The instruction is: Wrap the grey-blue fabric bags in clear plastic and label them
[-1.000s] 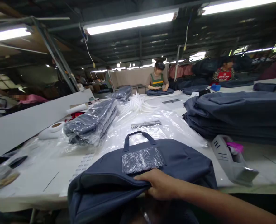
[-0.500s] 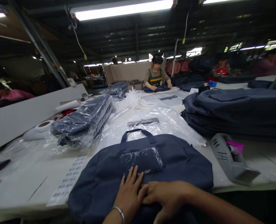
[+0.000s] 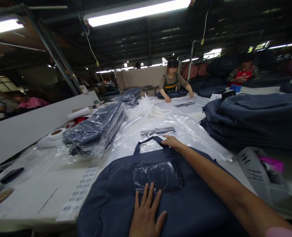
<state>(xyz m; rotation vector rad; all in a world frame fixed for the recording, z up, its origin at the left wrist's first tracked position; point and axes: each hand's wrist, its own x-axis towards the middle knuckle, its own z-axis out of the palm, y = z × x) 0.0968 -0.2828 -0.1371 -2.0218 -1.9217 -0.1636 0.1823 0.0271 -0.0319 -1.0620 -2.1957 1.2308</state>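
A dark blue fabric bag [image 3: 111, 187] lies flat on the table before me, its carry handle [image 3: 136, 152] pointing away. My left hand [image 3: 147, 210] rests on the front of the bag, fingers spread, their tips at the lower edge of a clear plastic pocket [image 3: 157, 176]. Stretched across the bag's right side, my right arm reaches the far edge. There my right hand [image 3: 172, 142] is closed on the right part of the handle, with thumb and fingertips at the strap.
Plastic-wrapped bags [image 3: 94, 128] are at left, near a label sheet [image 3: 79, 194]. Clear plastic sleeves [image 3: 185, 131] lie beyond my bag. A stack of blue bags [image 3: 257, 121] and a grey plastic bin [image 3: 254, 171] stand at right. A co-worker [image 3: 174, 80] works across the table.
My right hand has moved from beside my left hand up to the handle. My left hand stays on the bag, slightly shifted. The co-worker's hands have spread apart.
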